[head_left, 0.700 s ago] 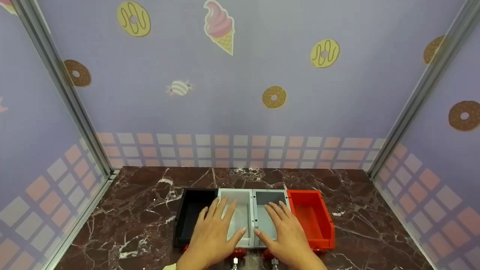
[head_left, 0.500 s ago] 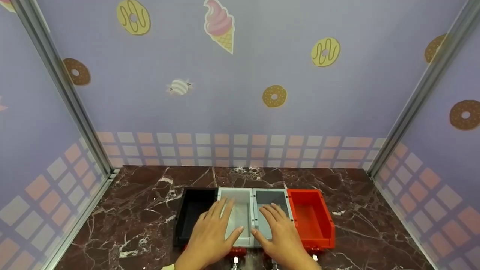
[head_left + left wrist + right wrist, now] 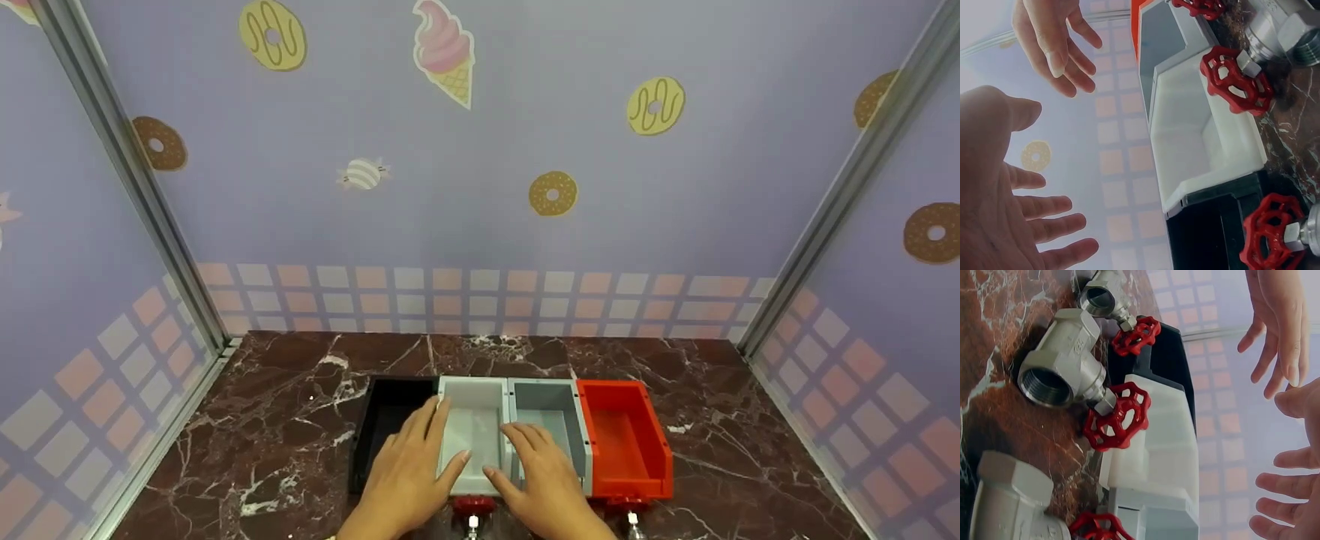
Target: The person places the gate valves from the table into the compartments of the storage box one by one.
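My left hand point(image 3: 405, 476) is held over the black bin point(image 3: 384, 409) and the left side of the white bin point(image 3: 476, 435), fingers loosely straight and thumb apart. Over the grey bin point(image 3: 550, 401) is my right hand point(image 3: 546, 480), its fingers slightly bent and holding nothing. Both wrist views show the two hands raised above the bins, apart from each other. In front of the bins lie metal valves with red handwheels; one handwheel point(image 3: 474, 505) shows between my hands, and a valve body point(image 3: 1064, 363) is plain in the right wrist view. My right hand hides part of the valve row.
A red bin point(image 3: 622, 446) ends the row at the right. The bins stand side by side on a dark red marbled tabletop point(image 3: 270, 435). Behind it rises a lilac wall point(image 3: 480, 232) printed with sweets, with metal posts point(image 3: 135, 180) at the corners.
Both hands have drawn back toward me and a little to the left. More of the grey bin and the handwheel between my hands now shows. The bins stay in place.
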{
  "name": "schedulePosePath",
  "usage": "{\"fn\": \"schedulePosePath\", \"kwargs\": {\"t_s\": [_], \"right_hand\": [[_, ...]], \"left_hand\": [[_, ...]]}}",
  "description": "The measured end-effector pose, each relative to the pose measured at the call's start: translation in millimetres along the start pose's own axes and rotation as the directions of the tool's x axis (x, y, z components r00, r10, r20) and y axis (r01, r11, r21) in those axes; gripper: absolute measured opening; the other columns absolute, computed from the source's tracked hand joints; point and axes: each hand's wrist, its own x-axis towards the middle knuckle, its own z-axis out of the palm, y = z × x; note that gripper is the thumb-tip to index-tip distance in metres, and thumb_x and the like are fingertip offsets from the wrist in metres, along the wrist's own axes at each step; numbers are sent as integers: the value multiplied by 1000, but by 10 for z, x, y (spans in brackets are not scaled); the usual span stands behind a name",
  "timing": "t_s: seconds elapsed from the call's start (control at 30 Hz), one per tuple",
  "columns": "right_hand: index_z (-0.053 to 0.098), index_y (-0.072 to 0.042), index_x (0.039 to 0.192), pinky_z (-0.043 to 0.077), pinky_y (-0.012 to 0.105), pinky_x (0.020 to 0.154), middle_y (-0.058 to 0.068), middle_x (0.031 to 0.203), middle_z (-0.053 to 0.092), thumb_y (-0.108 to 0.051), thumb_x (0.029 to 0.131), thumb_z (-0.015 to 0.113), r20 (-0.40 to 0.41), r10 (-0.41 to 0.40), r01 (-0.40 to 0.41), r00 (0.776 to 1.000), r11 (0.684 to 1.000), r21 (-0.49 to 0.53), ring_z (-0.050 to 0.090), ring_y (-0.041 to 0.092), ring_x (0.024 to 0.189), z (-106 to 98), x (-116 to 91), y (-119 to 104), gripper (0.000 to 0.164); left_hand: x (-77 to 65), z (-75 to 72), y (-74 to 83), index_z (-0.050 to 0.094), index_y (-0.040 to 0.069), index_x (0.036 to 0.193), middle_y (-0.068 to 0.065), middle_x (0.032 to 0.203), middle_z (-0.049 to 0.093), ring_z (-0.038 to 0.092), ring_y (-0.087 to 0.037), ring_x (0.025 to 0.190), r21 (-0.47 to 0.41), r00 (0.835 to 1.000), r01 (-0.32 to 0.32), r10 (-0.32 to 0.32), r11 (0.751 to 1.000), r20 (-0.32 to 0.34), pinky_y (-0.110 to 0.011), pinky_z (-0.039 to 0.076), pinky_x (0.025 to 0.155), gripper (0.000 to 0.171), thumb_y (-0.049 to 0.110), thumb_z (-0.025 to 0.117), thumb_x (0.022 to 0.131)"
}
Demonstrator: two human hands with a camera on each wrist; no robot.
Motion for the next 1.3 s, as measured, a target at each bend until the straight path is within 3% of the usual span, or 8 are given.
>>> {"fn": "schedulePosePath", "kwargs": {"t_s": [0.7,1.3], "right_hand": [[51,-15,126,46,43,85,1,121,55,-49,86,54,61,-34,31,998,998,59,53,21,110,243,-5,-140,52],[48,-18,128,44,42,90,0,124,53,-48,87,54,193,-44,31,980,997,69,50,19,115,426,75,-343,52]], "left_hand": [[-35,64,-212,27,16,143,-7,145,35,37,-27,130,9,995,86,-86,996,-43,-50,38,93,71,55,46,88],[-70,60,-356,25,16,144,-10,146,32,36,-31,131,-28,987,159,-159,987,11,-55,35,95,70,53,45,89]]}}
